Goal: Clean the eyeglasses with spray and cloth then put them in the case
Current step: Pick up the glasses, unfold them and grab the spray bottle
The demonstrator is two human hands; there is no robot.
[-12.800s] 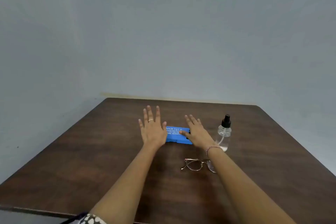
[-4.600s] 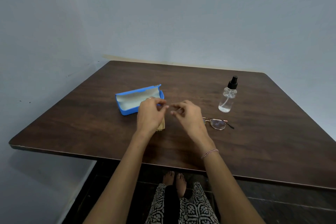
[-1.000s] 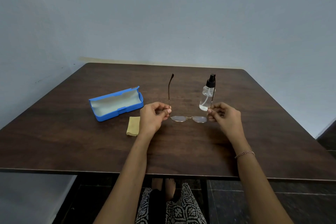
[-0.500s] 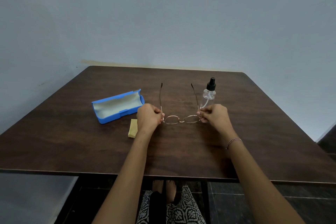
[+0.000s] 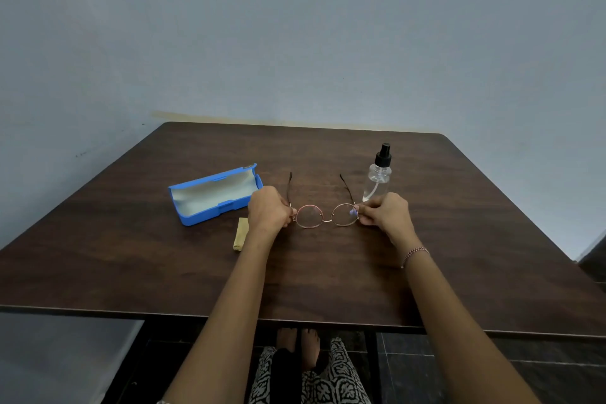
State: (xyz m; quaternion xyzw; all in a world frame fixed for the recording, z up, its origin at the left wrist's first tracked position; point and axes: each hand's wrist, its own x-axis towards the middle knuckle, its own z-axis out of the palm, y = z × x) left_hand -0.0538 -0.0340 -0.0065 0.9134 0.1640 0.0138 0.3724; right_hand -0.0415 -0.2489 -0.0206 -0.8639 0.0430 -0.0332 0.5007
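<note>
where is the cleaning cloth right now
The folded yellow cloth lies on the table, just in front of the open blue case, beside the left hand.

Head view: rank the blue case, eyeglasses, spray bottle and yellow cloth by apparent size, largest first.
1. Blue case, open.
2. Eyeglasses, temples unfolded, held by both hands.
3. Spray bottle.
4. Yellow cloth, folded and partly hidden by the left hand, so unsure.

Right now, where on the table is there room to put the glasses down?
The near table between both forearms is bare, and so is the far strip behind the blue case and spray bottle. It is crowded from the case and yellow cloth across the eyeglasses to the bottle.
</note>
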